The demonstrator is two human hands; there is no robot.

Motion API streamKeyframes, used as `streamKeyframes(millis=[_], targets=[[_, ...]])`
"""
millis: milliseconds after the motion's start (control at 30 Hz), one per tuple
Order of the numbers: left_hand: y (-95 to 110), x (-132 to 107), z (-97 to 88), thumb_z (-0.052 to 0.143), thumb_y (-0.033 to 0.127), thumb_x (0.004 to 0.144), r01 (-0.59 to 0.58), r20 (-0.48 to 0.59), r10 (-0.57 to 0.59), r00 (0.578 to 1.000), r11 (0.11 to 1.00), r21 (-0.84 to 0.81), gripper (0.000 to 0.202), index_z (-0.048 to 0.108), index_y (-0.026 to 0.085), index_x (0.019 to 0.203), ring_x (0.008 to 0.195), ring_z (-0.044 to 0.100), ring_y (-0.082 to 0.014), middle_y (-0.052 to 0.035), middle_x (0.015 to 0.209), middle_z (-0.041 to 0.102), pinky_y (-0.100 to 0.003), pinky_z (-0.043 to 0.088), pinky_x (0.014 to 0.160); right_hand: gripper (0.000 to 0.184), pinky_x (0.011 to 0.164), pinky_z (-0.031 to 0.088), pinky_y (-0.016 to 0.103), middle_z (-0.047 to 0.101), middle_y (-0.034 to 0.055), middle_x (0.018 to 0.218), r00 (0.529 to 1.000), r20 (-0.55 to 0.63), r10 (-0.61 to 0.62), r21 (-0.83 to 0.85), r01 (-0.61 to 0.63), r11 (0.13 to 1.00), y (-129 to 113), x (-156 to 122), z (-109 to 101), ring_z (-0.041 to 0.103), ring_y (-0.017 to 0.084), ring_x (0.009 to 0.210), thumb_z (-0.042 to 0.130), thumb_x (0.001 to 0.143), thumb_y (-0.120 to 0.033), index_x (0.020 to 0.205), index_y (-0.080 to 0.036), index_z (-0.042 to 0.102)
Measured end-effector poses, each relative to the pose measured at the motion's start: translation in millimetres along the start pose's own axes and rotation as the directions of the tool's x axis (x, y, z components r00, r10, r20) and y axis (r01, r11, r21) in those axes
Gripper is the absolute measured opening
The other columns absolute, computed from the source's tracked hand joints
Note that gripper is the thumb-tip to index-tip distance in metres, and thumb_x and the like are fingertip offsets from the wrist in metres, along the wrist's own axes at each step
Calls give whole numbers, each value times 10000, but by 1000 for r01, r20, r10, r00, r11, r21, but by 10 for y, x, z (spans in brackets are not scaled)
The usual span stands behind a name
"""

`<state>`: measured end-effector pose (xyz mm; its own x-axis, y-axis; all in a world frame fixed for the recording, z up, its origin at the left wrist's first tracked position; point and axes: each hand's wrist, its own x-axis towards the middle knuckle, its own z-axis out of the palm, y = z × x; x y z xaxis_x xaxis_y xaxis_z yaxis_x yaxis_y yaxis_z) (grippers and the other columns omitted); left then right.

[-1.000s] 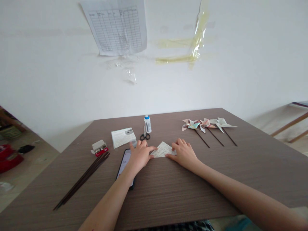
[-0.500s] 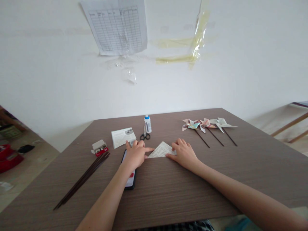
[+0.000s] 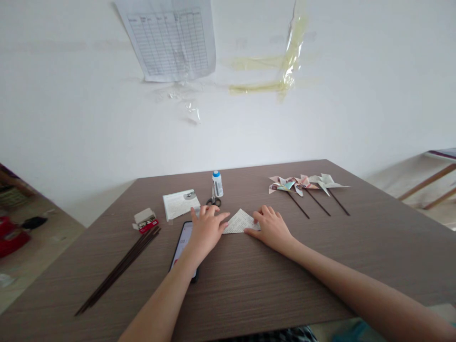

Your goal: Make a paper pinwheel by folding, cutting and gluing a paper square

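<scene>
A printed sheet of paper (image 3: 239, 222), folded into a triangle, lies on the table between my hands with its point away from me. My left hand (image 3: 208, 229) is at its left corner, fingers spread, the index finger and thumb apart and touching or very near the edge. On the right corner, my right hand (image 3: 272, 229) has its thumb and bent fingers closed on the paper. Under my left wrist and forearm lies a phone (image 3: 183, 242) with a lit screen, partly hidden.
Beyond my left hand are scissors (image 3: 213, 202), a white glue bottle (image 3: 217, 184) with a blue cap and a printed paper stack (image 3: 181, 205). A small red-and-white box (image 3: 145, 220) and dark sticks (image 3: 119, 270) lie left. Three paper pinwheels (image 3: 306, 184) lie right on the table (image 3: 285, 294).
My left hand has shifted right over the triangle's left corner, and its index finger is drawn in. More of the phone shows. My right hand stays almost still.
</scene>
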<state>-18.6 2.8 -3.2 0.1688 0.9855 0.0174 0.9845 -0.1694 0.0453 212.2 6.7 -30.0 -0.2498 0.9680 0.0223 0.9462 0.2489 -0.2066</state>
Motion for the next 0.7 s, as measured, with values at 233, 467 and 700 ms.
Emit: streamKeyframes(millis=[233,467,700], targets=[[113,32,115,582,411,1228,-39,94,36,995,999,34,510,687,469,1724,1767,418,-470,-111,1883,563,-910,180,1423,353,1187,549,491,733,180,1464,1000,-16,9,23,-9,1000,25,19,56,665,388,1453,802,1127,-539,1270,-217,823],[50,59,125,578,452,1227,-27,139,23,990,999,32,512,675,499,1727,1819,349,-498,-115,1952,468,-914,192,1408,298,1235,518,504,717,171,1490,999,3,32,103,-32,994,87,30,65,625,394,1494,816,1109,-467,1270,-217,832],[36,64,161,519,517,1240,-15,148,7,989,999,53,515,648,529,1739,1820,344,-493,-110,1944,483,-924,189,1395,280,1276,498,502,710,150,1513,998,44,35,192,-43,980,339,129,72,599,388,1541,857,1034,-357,1298,-265,878]])
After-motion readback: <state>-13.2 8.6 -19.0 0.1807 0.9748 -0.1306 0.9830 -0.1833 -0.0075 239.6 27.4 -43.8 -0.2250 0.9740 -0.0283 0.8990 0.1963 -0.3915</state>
